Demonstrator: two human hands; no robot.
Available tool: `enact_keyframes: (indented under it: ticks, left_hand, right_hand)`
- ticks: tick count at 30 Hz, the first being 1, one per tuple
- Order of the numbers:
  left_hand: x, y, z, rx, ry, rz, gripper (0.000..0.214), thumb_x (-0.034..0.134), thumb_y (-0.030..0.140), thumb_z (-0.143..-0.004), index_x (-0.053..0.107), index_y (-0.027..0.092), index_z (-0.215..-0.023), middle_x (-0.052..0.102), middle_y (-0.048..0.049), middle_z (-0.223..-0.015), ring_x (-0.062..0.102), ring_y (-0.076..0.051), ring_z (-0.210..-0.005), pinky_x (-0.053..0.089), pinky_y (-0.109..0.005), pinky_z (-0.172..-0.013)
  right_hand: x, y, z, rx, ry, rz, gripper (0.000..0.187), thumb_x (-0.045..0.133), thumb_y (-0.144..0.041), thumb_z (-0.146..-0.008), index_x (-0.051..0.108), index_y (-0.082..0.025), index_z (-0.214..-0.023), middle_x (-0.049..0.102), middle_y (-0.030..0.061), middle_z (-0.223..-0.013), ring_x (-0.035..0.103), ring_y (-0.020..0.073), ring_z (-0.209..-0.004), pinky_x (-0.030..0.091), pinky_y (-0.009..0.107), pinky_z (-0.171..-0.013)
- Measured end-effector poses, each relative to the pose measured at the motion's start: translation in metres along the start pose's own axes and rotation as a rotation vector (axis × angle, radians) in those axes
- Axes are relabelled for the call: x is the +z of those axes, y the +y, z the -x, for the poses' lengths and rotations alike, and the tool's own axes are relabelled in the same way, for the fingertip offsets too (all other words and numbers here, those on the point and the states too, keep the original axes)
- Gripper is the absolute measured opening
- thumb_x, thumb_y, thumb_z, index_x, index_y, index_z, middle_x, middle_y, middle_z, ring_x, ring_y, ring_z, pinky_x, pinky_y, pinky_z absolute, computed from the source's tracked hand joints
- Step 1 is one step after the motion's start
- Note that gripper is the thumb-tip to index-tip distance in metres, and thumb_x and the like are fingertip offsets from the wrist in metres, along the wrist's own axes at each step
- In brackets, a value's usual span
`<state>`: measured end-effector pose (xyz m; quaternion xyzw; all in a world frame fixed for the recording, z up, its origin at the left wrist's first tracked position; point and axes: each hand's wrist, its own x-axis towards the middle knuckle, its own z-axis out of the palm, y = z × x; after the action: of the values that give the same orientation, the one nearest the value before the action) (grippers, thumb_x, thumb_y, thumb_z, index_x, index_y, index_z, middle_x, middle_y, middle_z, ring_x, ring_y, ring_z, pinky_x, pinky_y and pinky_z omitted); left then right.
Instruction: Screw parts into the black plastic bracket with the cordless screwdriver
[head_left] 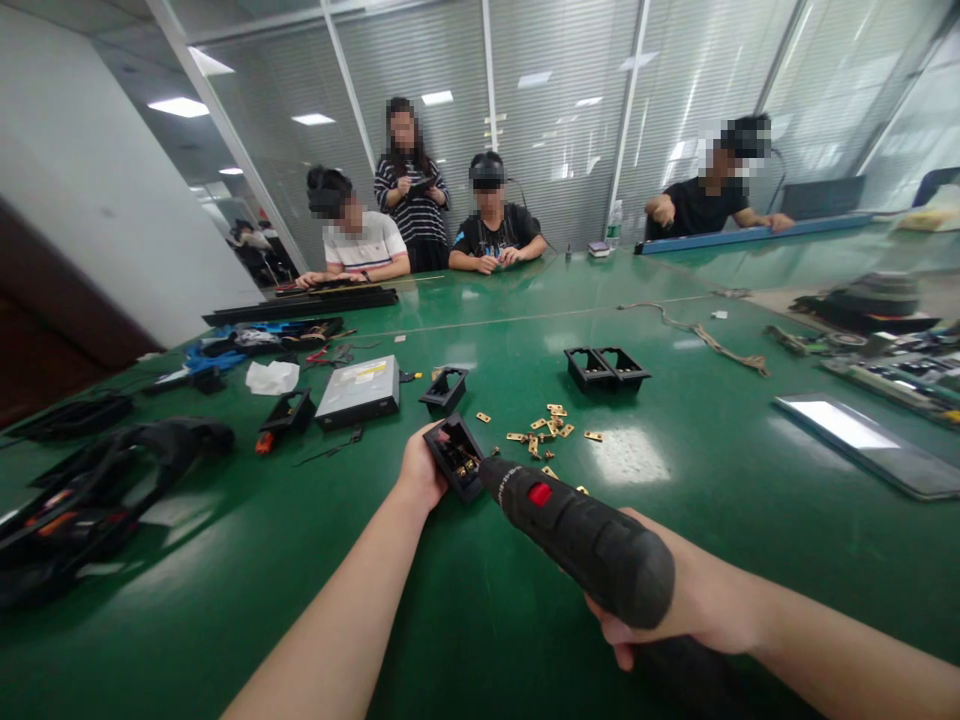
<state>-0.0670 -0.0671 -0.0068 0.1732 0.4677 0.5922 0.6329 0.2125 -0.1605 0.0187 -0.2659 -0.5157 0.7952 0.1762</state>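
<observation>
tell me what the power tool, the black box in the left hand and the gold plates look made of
Power tool: probably plastic, mostly matte, as its dark body shows only soft highlights.
Black box: likely moulded plastic, low-sheen, with even colour and thin rims.
Gold plates: apparently metal, shiny; the yellow glint suggests brass, though plating is possible.
</observation>
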Motion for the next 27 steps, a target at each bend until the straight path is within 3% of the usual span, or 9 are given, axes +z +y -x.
enact_keyframes:
  ticks: [4, 12, 16, 21, 27]
  left_hand:
    - [-0.0021, -0.0006, -0.0018, 0.006, -0.014, 0.023, 0.012, 0.052, 0.018, -0.065, 0.061, 0.018, -0.073, 0.065, -0.0064, -0.062, 0.063, -0.024, -0.055, 0.054, -0.037, -0.055]
    - [-0.0042, -0.001, -0.0036, -0.001, -0.024, 0.006, 0.012, 0.052, 0.024, -0.07, 0.062, 0.017, -0.074, 0.066, -0.0082, -0.065, 0.065, -0.025, -0.058, 0.055, -0.039, -0.059]
    - [-0.0044, -0.0009, -0.0037, -0.002, -0.017, -0.001, 0.014, 0.052, 0.026, -0.071, 0.062, 0.016, -0.073, 0.066, -0.0095, -0.065, 0.065, -0.025, -0.059, 0.055, -0.039, -0.06]
    - [-0.0032, -0.0002, -0.0022, -0.001, -0.016, 0.012, 0.012, 0.053, 0.025, -0.071, 0.062, 0.017, -0.072, 0.066, -0.0083, -0.064, 0.064, -0.024, -0.057, 0.055, -0.038, -0.058]
    - [-0.0039, -0.0009, -0.0037, -0.005, -0.013, -0.005, 0.015, 0.052, 0.026, -0.071, 0.063, 0.016, -0.071, 0.066, -0.0099, -0.064, 0.064, -0.025, -0.057, 0.055, -0.038, -0.058]
  right_hand:
    - [0.0031, -0.0039, 0.0013, 0.001, 0.013, 0.038, 0.048, 0.091, -0.029, -0.064, 0.055, -0.014, -0.093, 0.064, -0.0013, -0.074, 0.067, 0.0126, -0.061, 0.055, 0.023, -0.055]
    - [0.0044, -0.008, 0.0016, -0.007, 0.001, 0.072, 0.046, 0.089, -0.033, -0.065, 0.056, -0.014, -0.09, 0.062, -0.0004, -0.075, 0.064, 0.012, -0.059, 0.054, 0.024, -0.055]
    - [0.003, -0.005, 0.0007, 0.004, 0.009, 0.033, 0.057, 0.092, -0.031, -0.06, 0.054, -0.016, -0.101, 0.063, -0.0011, -0.076, 0.066, 0.0135, -0.059, 0.054, 0.025, -0.054]
    - [0.0053, -0.0066, 0.0011, -0.01, 0.003, 0.079, 0.048, 0.09, -0.033, -0.063, 0.057, -0.014, -0.092, 0.063, -0.0002, -0.075, 0.064, 0.0121, -0.059, 0.053, 0.023, -0.054]
    - [0.0063, -0.0087, 0.0008, -0.006, -0.005, 0.068, 0.052, 0.09, -0.031, -0.063, 0.056, -0.015, -0.098, 0.061, -0.0019, -0.075, 0.065, 0.0119, -0.059, 0.054, 0.023, -0.053]
